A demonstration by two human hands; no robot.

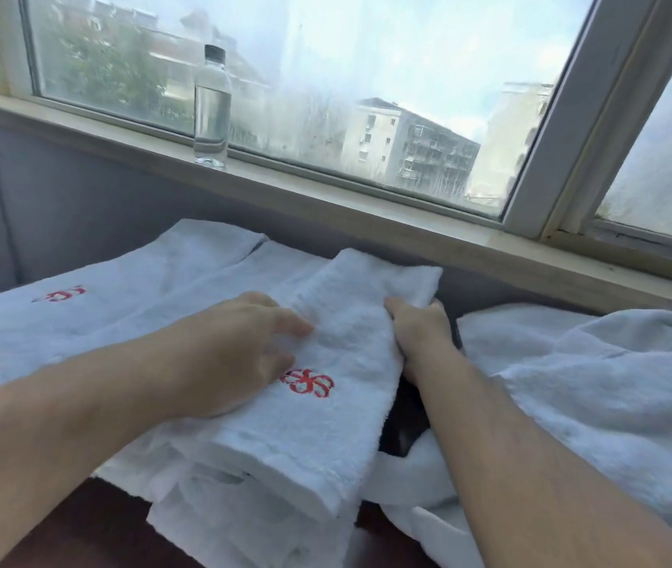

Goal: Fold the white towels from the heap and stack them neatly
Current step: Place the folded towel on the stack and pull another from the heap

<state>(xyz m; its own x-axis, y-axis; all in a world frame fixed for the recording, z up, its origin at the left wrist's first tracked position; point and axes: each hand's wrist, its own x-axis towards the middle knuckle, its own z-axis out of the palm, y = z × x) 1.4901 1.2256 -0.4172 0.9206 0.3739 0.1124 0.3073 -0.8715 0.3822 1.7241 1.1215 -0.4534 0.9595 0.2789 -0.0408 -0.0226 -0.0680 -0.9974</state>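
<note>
At frame centre the folded towel [342,424] lies atop the stack [219,518], the left hand [236,354] pressing it flat with relaxed fingers while the right hand [420,334] grips its right edge, likely squaring it.

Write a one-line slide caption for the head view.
Left hand rests on a folded white towel, right hand grips its edge; unfolded heap lies at right, water bottle stands on the windowsill.

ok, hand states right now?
Left hand: open, flat on the folded towel.
Right hand: closed, gripping that towel's right edge.
</note>
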